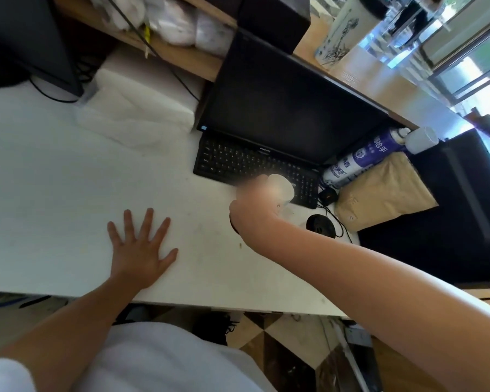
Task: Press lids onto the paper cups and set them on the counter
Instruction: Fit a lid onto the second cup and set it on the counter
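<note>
A white shirt (pixel 153 357) is filling the bottom of the view. The left hand (pixel 142 247) is lying flat on the white table (pixel 54 193), fingers straight and spread, holding nothing. Farther right, the right hand (pixel 255 205), blurred, is gripping a white paper cup (pixel 280 188) at the near edge of the black keyboard (pixel 238 162), below the dark monitor (pixel 280 108); the blur is hiding whether the cup has a lid. A blue-and-white spray can (pixel 362 157) is sitting beside a brown paper bag (pixel 385 190) at the right.

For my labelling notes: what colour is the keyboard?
The keyboard is black; head view.
</note>
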Available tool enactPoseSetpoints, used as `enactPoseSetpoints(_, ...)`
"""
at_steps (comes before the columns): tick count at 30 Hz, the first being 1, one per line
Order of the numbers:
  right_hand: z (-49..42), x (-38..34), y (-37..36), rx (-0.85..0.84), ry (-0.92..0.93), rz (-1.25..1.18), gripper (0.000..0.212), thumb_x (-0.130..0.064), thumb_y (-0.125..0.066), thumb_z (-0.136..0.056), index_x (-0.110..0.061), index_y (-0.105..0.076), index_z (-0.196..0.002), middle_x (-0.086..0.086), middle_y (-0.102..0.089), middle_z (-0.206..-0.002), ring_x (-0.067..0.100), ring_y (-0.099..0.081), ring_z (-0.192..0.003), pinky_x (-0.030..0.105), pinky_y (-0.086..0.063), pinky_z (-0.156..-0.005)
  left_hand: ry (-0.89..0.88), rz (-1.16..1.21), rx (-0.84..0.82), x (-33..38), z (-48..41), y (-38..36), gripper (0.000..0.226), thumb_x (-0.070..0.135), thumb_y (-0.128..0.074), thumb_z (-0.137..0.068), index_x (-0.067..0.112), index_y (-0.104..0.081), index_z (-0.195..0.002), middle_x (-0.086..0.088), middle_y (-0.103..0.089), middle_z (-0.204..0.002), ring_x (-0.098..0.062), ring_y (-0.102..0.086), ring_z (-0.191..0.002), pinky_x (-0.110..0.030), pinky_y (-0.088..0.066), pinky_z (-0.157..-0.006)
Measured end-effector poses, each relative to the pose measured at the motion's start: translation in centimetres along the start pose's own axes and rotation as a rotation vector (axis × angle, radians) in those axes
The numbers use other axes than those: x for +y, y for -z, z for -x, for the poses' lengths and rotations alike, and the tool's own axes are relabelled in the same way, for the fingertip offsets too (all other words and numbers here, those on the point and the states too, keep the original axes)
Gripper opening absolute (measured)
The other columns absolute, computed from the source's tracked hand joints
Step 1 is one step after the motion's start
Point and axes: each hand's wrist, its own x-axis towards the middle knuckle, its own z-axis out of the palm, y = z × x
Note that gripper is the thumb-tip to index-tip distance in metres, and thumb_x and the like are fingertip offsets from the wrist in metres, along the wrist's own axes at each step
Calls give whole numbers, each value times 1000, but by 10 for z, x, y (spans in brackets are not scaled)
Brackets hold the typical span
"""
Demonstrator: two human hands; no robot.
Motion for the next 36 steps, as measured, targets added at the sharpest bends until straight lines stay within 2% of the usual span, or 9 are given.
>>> enactPoseSetpoints(8, 5, 4, 0, -74, 15, -166, 46, -30, -56, -97, -18, -50, -141, 16, -50, -142, 43, -47, -130, 59, -30, -113, -6, 29, -42, 0, 0, 2, 85, 80, -11, -87, 33, -11, -159, -7, -4, -168, -49, 4, -151, -71, 7, -113)
enactPoseSetpoints(13, 14, 17, -1, -106, 71, -367, 47, -30, -56, -97, -21, -47, -141, 12, -51, -139, 39, -49, -127, 52, -36, -107, 27, 36, -94, 2, -1, 5, 84, 81, 0, -84, 38, 19, -153, -5, 22, -165, -46, 21, -149, -70, 15, -111)
enactPoseSetpoints(16, 23, 26, -6, -73, 110, -632, 58, -28, -63, -92, -24, -42, -145, 8, -52, -131, 34, -51, -121, 46, -38, -100, 33, 41, -125, 4, -2, 8, 81, 80, -2, -85, 39, 28, -149, -4, 32, -162, -45, 27, -147, -69, 17, -111)
enactPoseSetpoints(20, 36, 36, -21, -57, 94, -1131, 80, -18, -79, -76, -32, -40, -145, 1, -55, -119, 26, -57, -105, 40, -47, -89, 31, 44, -156, 5, -1, 13, 81, 79, -3, -86, 39, 30, -148, -4, 34, -161, -45, 29, -146, -68, 21, -109)
enactPoseSetpoints(24, 45, 33, -47, -18, 19, -1675, 86, -15, -86, -70, -36, -42, -141, -4, -61, -119, 19, -65, -101, 34, -58, -83, 29, 5, -207, 5, -4, 20, 82, 79, 0, -85, 38, 31, -149, -4, 36, -160, -47, 28, -146, -63, 39, -93)
enactPoseSetpoints(28, 54, 9, -67, 88, -38, -2151, 86, -4, -86, -72, -32, -42, -141, -2, -64, -125, 17, -69, -106, 30, -60, -83, 27, -28, -262, 7, -5, 27, 82, 79, -3, -86, 38, 32, -148, -3, 37, -160, -46, 30, -145, -57, 46, -82)
enactPoseSetpoints(33, 57, -30, -83, 222, -81, -2449, 80, 10, -81, -74, -23, -43, -136, -5, -65, -125, 10, -66, -114, 31, -57, -95, 38, -27, -298, 9, -6, 28, 82, 79, -3, -85, 39, 31, -149, -3, 38, -159, -46, 30, -145, -57, 45, -81)
enactPoseSetpoints(34, 57, -36, -85, 233, -95, -2470, 79, 12, -81, -74, -23, -44, -135, -7, -65, -124, 8, -66, -113, 31, -57, -95, 38, -18, -301, 8, -6, 28, 83, 79, -3, -86, 38, 30, -149, -3, 38, -159, -47, 29, -145, -58, 44, -83)
enactPoseSetpoints(36, 55, -45, -88, 252, -123, -2494, 80, 10, -82, -72, -24, -43, -134, -7, -63, -123, 8, -65, -113, 34, -57, -96, 26, -34, -304, 6, -6, 27, 83, 78, -6, -87, 38, 30, -150, -3, 38, -160, -46, 27, -146, -63, 33, -100)
